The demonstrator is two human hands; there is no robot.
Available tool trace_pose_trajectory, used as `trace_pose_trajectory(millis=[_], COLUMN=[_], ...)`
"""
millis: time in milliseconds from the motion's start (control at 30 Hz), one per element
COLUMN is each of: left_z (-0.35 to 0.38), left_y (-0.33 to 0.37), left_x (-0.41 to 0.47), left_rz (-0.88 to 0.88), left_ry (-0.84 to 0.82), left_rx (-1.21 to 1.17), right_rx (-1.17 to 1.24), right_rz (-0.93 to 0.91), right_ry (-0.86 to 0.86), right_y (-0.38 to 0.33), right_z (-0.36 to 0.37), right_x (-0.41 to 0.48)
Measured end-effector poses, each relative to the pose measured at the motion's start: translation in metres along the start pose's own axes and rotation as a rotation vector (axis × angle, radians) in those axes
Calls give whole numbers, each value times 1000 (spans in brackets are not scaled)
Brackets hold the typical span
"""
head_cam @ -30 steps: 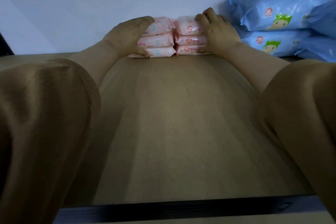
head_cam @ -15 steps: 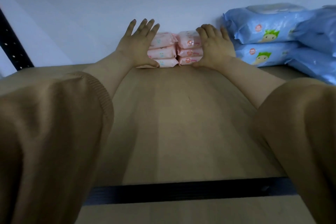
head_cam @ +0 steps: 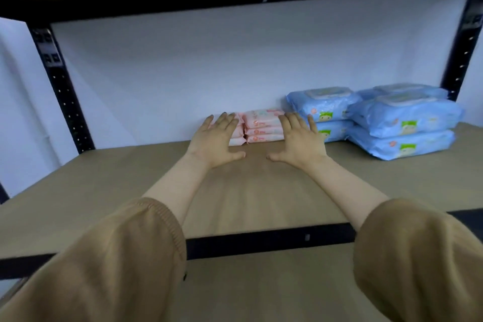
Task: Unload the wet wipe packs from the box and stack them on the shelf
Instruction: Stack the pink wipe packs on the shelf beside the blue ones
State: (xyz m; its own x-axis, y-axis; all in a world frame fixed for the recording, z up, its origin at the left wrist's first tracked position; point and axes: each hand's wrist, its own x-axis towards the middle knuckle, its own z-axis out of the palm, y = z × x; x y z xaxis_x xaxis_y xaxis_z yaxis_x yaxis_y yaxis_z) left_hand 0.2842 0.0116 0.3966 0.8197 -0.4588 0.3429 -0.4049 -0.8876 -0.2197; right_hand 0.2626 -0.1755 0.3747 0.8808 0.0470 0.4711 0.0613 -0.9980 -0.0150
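Item: small pink soft-plastic wet wipe packs (head_cam: 264, 125), two stacks, shelved just left of the large blue plastic wipe packs (head_cam: 324, 110). They lay flat, long axes pointing toward the blue packs, printed edges facing me. My left hand (head_cam: 215, 142) and right hand (head_cam: 300, 141) were flat, holding nothing. Risk I judged: a dragging fingertip toppling the slippery top packs.

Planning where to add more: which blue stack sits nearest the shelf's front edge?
The far-right blue stack, two packs high; the other blue packs sit behind it, back by the wall.

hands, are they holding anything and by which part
Nothing is held: left hand and right hand are open and flat, before the pink wipe packs.
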Motion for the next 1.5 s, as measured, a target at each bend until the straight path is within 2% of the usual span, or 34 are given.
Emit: trace_pose_trajectory(millis=[333,467,700,1133,1500], left_z=[-34,-22,14,106,210], left_y=[66,99,145,192,218], left_x=[-90,-134,-194,-263,-319], left_rz=[-38,-24,-5,64,29], left_ry=[54,80,31,-243,-571], left_rx=[-141,-189,-257,-284,-358], right_rx=[45,56,103,130,134], right_rz=[80,95,116,184,277], right_ry=[29,30,-20,-283,-688], right_y=[0,-2,4,7,4], right_z=[-56,-58,-36,53,160], right_x=[-108,-160,-244,-343,-415])
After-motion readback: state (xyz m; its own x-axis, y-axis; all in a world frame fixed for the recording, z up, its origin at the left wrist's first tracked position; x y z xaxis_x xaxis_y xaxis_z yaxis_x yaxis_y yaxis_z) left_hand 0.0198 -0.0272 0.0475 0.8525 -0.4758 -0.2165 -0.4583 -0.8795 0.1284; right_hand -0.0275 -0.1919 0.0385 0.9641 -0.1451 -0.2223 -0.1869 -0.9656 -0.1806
